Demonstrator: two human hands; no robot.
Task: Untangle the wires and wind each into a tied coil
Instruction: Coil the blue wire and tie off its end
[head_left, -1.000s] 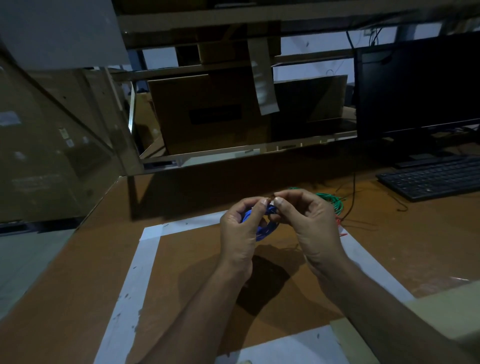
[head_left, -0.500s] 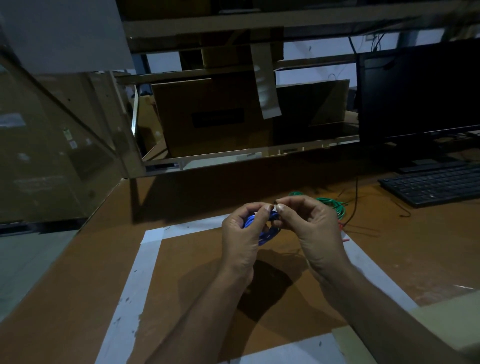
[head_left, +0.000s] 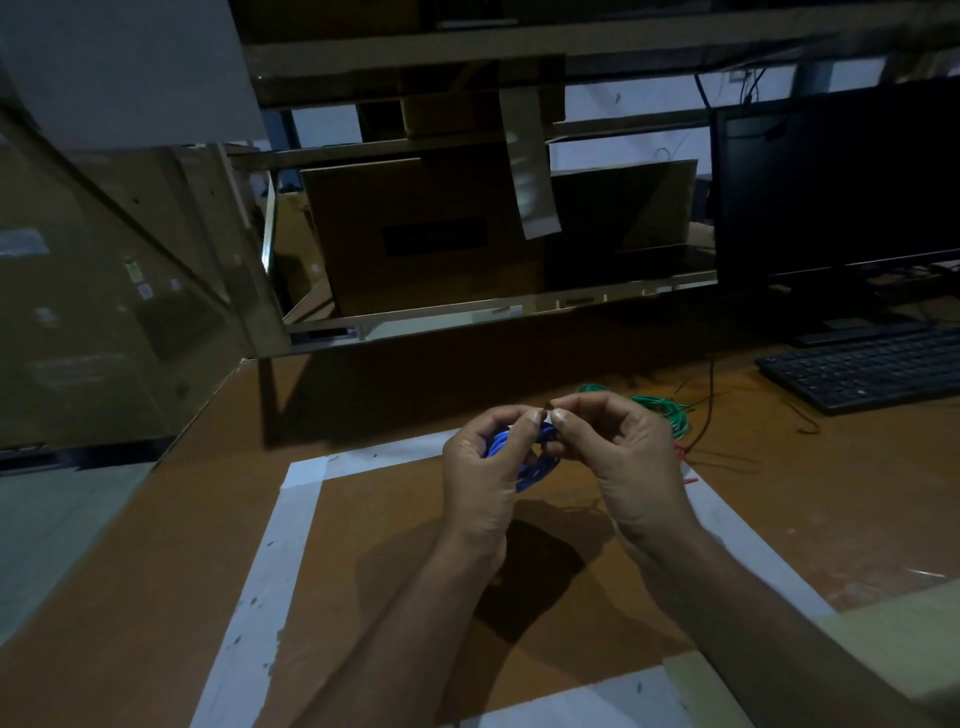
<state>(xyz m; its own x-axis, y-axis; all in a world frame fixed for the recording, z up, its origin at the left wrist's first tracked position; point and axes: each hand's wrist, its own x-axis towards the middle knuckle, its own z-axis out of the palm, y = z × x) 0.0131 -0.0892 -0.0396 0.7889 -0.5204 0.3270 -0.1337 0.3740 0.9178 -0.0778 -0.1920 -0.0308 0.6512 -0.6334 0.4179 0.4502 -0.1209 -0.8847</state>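
We hold both hands raised above the brown tabletop (head_left: 156, 597), close together, thumb tips nearly touching. The left hand (head_left: 485, 478) has its fingers curled around a blue wire coil (head_left: 524, 462); the thumb lies across the coil's upper edge and clamps the loops against the fingers. The right hand (head_left: 623, 462) pinches with thumb and forefinger at the top of the same coil, where a small pale piece (head_left: 545, 414) shows between the two thumbs. We cannot tell what this piece is, as it is too small and dim. The remaining fingers of the right hand are curled inward.

The blue wire coil hangs between the two palms, clear of the table surface, with its lower loops showing below the left thumb. The hands cast a dark shadow directly beneath them.

Behind the right hand, a green wire (head_left: 665, 410) lies in loose loops on the tabletop. Just beside it, toward the right, a red wire (head_left: 688, 475) shows in short visible lengths at the tape edge. A thin black cable (head_left: 709, 405) runs across the table near the green wire.

White tape (head_left: 291, 530) marks a rectangular border on the tabletop, and the hands are held over its far portion. A black keyboard (head_left: 862, 369) lies at the right rear, with a dark monitor (head_left: 841, 182) behind it. Cardboard boxes (head_left: 415, 234) stand behind the table edge.
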